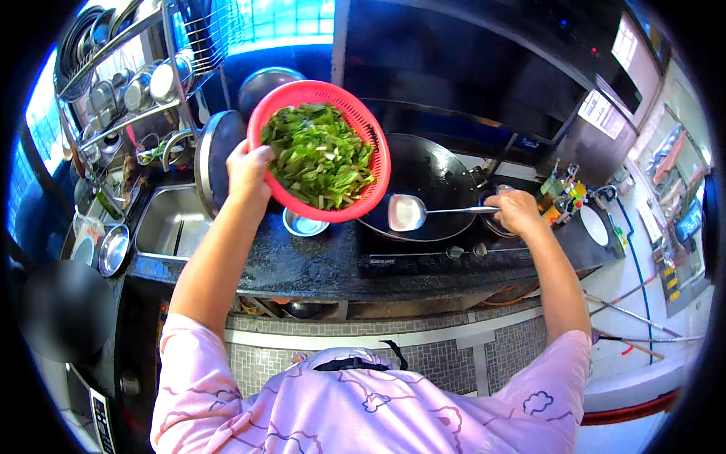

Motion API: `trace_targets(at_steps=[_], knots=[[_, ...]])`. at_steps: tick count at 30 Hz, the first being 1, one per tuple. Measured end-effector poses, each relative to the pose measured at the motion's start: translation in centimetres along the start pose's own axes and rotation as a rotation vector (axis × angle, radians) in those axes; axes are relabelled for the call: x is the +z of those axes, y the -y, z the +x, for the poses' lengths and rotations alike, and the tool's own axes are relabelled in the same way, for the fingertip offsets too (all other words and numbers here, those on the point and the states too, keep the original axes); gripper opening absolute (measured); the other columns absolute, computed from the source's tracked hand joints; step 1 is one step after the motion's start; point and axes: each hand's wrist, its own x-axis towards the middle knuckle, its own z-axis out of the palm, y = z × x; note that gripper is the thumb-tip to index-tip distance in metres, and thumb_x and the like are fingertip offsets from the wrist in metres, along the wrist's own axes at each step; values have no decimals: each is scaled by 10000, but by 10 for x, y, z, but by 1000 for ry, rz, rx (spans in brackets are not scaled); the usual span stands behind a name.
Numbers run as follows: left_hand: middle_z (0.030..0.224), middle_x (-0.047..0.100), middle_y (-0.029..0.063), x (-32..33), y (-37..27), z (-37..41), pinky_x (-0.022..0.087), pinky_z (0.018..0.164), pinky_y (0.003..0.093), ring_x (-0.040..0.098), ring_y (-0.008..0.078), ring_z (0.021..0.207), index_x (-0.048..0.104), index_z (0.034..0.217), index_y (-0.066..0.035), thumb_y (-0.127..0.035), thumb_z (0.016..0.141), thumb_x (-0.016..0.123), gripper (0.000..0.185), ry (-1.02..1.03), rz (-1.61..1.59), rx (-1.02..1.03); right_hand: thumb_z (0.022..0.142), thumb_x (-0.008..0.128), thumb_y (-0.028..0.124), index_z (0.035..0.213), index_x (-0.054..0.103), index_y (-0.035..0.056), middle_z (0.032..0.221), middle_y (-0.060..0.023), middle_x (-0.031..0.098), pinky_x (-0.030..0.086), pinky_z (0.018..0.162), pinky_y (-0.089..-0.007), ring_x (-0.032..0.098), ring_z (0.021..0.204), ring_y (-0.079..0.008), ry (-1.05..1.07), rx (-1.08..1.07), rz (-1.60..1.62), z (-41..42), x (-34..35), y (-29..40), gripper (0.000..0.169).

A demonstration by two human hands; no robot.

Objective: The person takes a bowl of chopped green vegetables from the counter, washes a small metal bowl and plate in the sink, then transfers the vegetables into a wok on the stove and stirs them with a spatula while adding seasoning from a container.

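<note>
My left hand grips the rim of a red plastic colander, which is tilted so its inside faces me. Chopped leafy greens fill much of it. My right hand is closed around the handle of a metal wok spatula. The spatula's broad blade is over the near left part of a large dark wok on the gas stove. The colander hides the wok's left side. A small metal bowl stands on the counter just below the colander.
A stainless sink lies to the left, with a large pot lid leaning beside it. Behind the sink a metal dish rack holds pots and bowls. Bottles and a white plate stand right of the stove.
</note>
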Motion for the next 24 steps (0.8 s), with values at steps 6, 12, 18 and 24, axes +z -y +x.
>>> trace_targets(at_steps=[6,12,18,24], knots=[[701,614,83,81,51,34,469,626,337,559,195,594,663,860,-6,2,636,577,240,99,267,188,703,640,70,800,696,111,802,-118,668,543,648,-384,672,778,-274,-206,110,-286,-26,0,-8,120],[1051,570,175,143,85,37,452,879,369,574,356,971,658,899,4,-55,659,593,256,87,864,524,716,639,97,840,681,78,887,-154,671,531,726,-421,657,862,-332,19,446,81,-27,42,7,132],[1093,569,176,173,111,24,465,846,383,562,377,970,598,814,44,62,635,555,185,327,835,917,710,633,87,846,684,58,877,-150,672,528,736,-421,654,865,-326,-28,462,177,-19,63,31,148],[1238,500,139,188,121,24,291,1011,633,367,349,1287,602,803,-32,26,657,590,158,580,937,1149,750,619,83,840,709,57,871,-161,678,547,699,-394,669,861,-299,-67,476,138,-7,66,40,130]])
